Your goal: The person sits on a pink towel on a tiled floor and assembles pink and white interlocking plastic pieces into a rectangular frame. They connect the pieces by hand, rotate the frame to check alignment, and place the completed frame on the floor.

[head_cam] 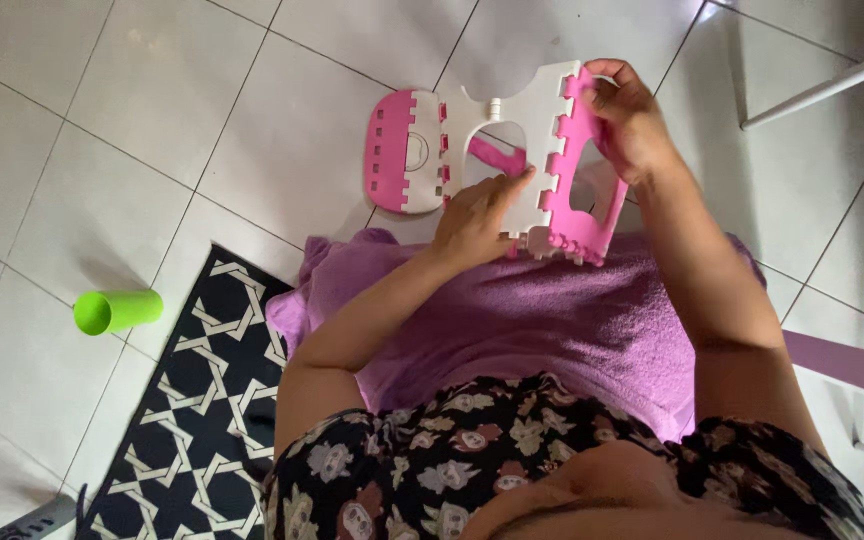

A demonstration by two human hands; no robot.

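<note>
Both hands hold the stool (512, 150) tight.
Right hand (630, 120) grips its pink edge; left hand (477, 215) presses the white middle, above the purple towel (552, 320). Keep fingers clear of hinges.

Folding plastic stool (497, 150): white middle, pink ends. Below it, purple towel (552, 320). Below towel, dress (472, 460) black with cream floral print. Left of towel, rug (202, 400) black-and-white geometric lattice. Left of rug, bright green cup (117, 310). Floor tiles (102, 150) pale grey.

1 head camera looks steeply down, close above the lap.
</note>
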